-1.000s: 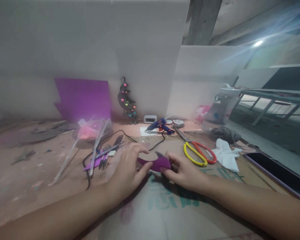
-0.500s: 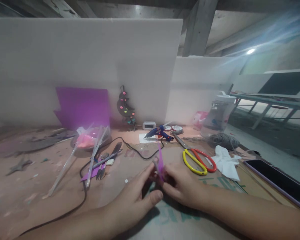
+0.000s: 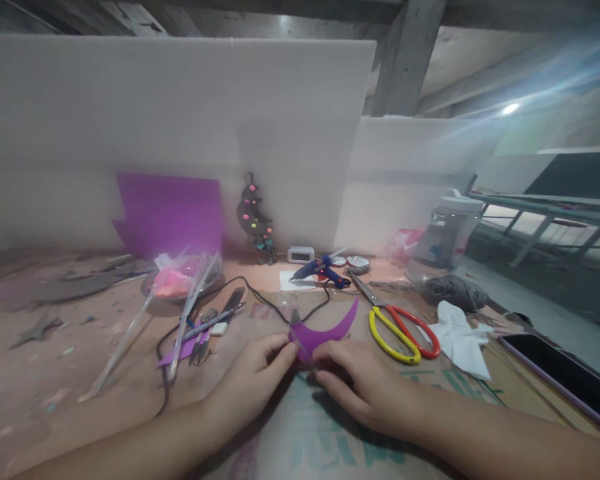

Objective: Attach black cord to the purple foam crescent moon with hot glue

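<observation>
A purple foam or paper crescent (image 3: 325, 335) stands in front of me over the cardboard, its right tip pointing up. My left hand (image 3: 265, 370) pinches the crescent's left end between thumb and fingers. A thin grey strip (image 3: 295, 317) lies along that end; whether it is yarn I cannot tell. The fingers of my right hand (image 3: 355, 380) are curled at the crescent's lower edge, with the fingertips partly hidden. Right of the hands lie scissors (image 3: 403, 333) with one yellow and one red handle. Behind the crescent rests a blue glue gun (image 3: 323, 267) on white paper.
A dark moon ornament (image 3: 254, 217) leans at the back beside a purple sheet (image 3: 173, 213). Glue sticks (image 3: 185, 333), a knife and a pen lie left. Grey yarn (image 3: 455, 293), tissue (image 3: 460, 337), a phone (image 3: 563, 373) and a clear jar (image 3: 443, 230) are right.
The purple piece has turned from edge-on to face me, showing its crescent shape. My left hand has drawn slightly left and its thumb has closed onto the piece. The view has shifted slightly.
</observation>
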Tool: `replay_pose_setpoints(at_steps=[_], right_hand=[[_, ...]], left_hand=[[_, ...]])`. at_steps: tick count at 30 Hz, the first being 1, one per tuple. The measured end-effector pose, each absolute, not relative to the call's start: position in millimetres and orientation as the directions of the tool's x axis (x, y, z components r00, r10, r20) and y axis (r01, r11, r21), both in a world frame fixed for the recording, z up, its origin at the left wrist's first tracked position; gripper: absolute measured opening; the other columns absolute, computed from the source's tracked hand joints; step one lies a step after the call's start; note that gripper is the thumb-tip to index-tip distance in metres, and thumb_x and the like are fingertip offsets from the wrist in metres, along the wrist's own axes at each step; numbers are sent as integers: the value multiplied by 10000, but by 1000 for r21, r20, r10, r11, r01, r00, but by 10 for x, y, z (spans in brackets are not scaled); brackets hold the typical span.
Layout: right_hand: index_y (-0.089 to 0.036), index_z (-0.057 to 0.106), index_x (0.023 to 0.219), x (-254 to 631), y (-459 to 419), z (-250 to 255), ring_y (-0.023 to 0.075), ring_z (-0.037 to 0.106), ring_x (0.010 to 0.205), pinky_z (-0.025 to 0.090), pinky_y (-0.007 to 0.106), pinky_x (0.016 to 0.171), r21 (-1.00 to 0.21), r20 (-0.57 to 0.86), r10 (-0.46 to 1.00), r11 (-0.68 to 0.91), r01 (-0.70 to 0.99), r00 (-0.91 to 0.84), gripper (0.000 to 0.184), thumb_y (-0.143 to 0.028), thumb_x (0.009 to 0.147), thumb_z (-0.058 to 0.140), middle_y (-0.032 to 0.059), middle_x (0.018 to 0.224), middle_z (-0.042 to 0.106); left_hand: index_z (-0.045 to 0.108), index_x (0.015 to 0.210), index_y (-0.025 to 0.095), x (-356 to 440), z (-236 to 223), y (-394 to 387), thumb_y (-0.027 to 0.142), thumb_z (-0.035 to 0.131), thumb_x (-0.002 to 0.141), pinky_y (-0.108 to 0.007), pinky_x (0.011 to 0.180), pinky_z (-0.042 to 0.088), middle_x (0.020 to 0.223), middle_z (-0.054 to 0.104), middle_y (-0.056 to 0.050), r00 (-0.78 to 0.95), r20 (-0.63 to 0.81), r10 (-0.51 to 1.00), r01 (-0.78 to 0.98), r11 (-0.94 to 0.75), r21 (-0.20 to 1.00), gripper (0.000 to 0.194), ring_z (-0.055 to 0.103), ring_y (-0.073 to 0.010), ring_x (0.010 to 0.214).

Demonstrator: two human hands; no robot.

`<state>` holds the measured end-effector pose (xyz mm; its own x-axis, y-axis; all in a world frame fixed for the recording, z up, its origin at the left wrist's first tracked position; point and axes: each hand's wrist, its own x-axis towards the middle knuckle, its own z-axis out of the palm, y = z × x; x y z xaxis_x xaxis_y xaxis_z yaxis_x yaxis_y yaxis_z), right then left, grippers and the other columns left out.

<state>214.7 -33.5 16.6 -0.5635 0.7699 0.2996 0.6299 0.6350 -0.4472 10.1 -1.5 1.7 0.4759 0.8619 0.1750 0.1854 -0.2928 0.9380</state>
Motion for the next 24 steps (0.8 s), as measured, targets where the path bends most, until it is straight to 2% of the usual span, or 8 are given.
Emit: replay_pose_setpoints(at_steps=[4, 8, 10, 15, 18, 21, 24], right_hand=[[-185, 573, 972, 2163, -315, 157, 152, 573, 769, 427, 265, 701, -480, 300, 772, 630, 611, -560, 139, -271, 923, 475, 44, 869, 654], [-187, 544, 952, 2184, -283, 139, 142, 544, 786, 421, 255, 700, -500, 346, 748, 658, 563, -567, 96, -212, 917, 458, 46, 898, 609], [-189, 537, 916, 2191, -266, 129, 135, 531, 766, 413, 249, 687, -514, 360, 750, 656, 553, -555, 91, -208, 921, 448, 38, 873, 594], [-185, 521, 749, 2189, -249, 124, 127, 499, 660, 377, 249, 624, -578, 351, 823, 565, 589, -446, 226, -284, 935, 440, 10, 715, 565], [-184, 502, 661, 2186, -235, 136, 130, 493, 606, 363, 258, 589, -665, 299, 886, 460, 589, -354, 350, -359, 946, 401, 3, 626, 540], [-186, 483, 646, 2185, -181, 132, 131, 491, 573, 366, 260, 562, -795, 221, 945, 318, 517, -241, 399, -453, 934, 405, -4, 592, 522], [-182, 523, 791, 2184, -92, 102, 126, 468, 556, 367, 253, 533, -902, 198, 967, 244, 355, -161, 355, -525, 878, 495, -29, 614, 499]], left_hand=[[673, 854, 145, 91, 4, 30, 372, 464, 936, -230, 748, 443, 840, 677, -32, 458, 166, 873, 213, -289, 933, 320, 590, -177, 818], [627, 741, 153, 81, 13, 26, 372, 481, 924, -213, 665, 417, 736, 627, -7, 414, 182, 892, 261, -308, 915, 321, 551, -155, 727], [632, 751, 157, 77, 34, 18, 379, 472, 928, -213, 659, 406, 735, 618, -4, 385, 202, 900, 274, -321, 907, 326, 540, -152, 722], [610, 758, 158, 63, 65, 12, 422, 461, 924, -225, 641, 390, 731, 588, -7, 333, 205, 920, 268, -301, 915, 346, 513, -157, 709], [563, 702, 160, 54, 57, 13, 432, 470, 916, -227, 632, 384, 695, 554, -2, 297, 210, 932, 277, -295, 915, 359, 504, -155, 691], [556, 713, 158, 45, 53, 20, 438, 469, 914, -238, 669, 400, 738, 579, -17, 280, 224, 933, 258, -298, 919, 356, 525, -166, 735], [590, 758, 150, 42, 71, 28, 429, 464, 915, -245, 673, 403, 758, 590, -24, 284, 222, 933, 244, -295, 924, 344, 524, -168, 741]])
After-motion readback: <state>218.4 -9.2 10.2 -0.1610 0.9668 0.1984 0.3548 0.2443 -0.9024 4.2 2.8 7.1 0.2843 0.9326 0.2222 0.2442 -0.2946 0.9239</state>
